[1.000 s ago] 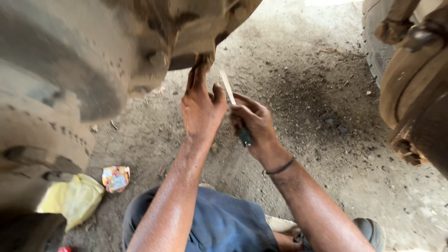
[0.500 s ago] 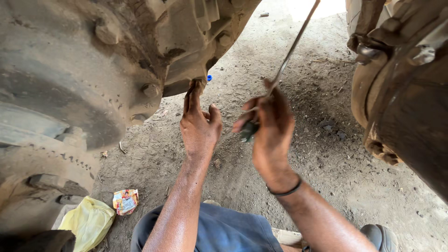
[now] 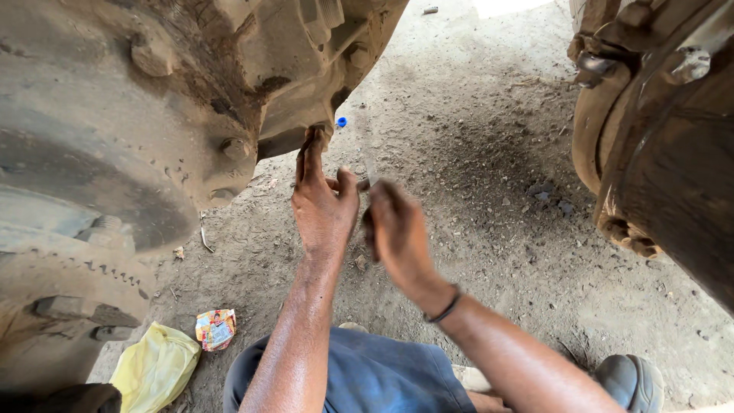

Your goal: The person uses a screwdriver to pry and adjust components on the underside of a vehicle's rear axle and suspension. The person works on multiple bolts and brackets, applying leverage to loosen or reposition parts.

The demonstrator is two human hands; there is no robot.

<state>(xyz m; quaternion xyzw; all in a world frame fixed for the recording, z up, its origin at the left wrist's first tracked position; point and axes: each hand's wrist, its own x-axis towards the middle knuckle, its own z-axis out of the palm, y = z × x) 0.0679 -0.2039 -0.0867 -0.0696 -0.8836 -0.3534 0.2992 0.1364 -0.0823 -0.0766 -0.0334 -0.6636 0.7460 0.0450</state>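
My left hand [image 3: 325, 206] reaches up, its fingertips touching the lower edge of a large, dirt-caked metal housing [image 3: 191, 99] with bolt heads. My right hand [image 3: 397, 237] is blurred, close beside the left, with a dark band on the wrist. It grips a thin screwdriver [image 3: 368, 157] whose shaft shows only as a faint streak pointing up toward the housing's edge. The handle is hidden in the fist.
A rusty hub or drum assembly [image 3: 657, 153] hangs at the right. On the dusty ground lie a yellow bag [image 3: 157, 367], a crumpled wrapper [image 3: 215, 329] and a small blue cap [image 3: 341, 121]. My blue-clad lap and a shoe [image 3: 631, 382] are at the bottom.
My right hand swung the screwdriver from pointing far up to the right back in next to the left hand. The left hand stays at the housing's edge.
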